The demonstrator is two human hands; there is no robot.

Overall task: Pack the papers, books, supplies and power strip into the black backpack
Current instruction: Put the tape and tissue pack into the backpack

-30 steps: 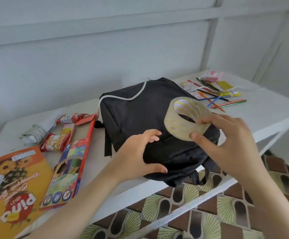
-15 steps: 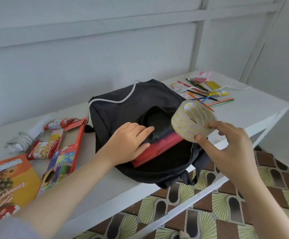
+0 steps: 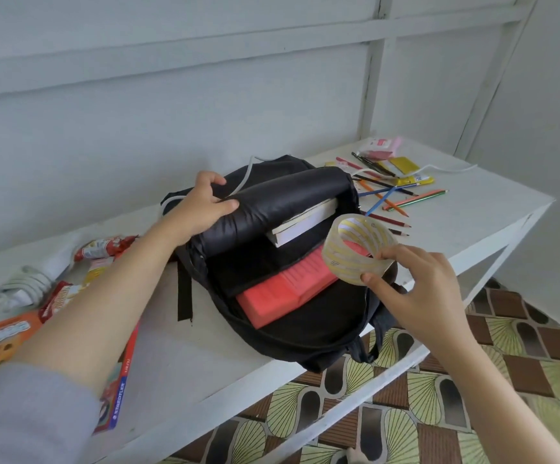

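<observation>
The right hand (image 3: 415,289) pinched the tape roll (image 3: 355,252) by its rim between thumb and fingertips, likely light, stiff and slick, while the left hand (image 3: 201,205) gripped the soft flap of the black backpack (image 3: 305,329) in curled fingers.

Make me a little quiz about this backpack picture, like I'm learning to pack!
1. True or false: the left hand holds the black backpack open by its flap.
2. What does the right hand hold? A scissors, B tape roll, C cup.
3. What colour is the flat thing lying nearest the front inside the backpack?

Key: 1 true; 2 B; 3 red.
</observation>
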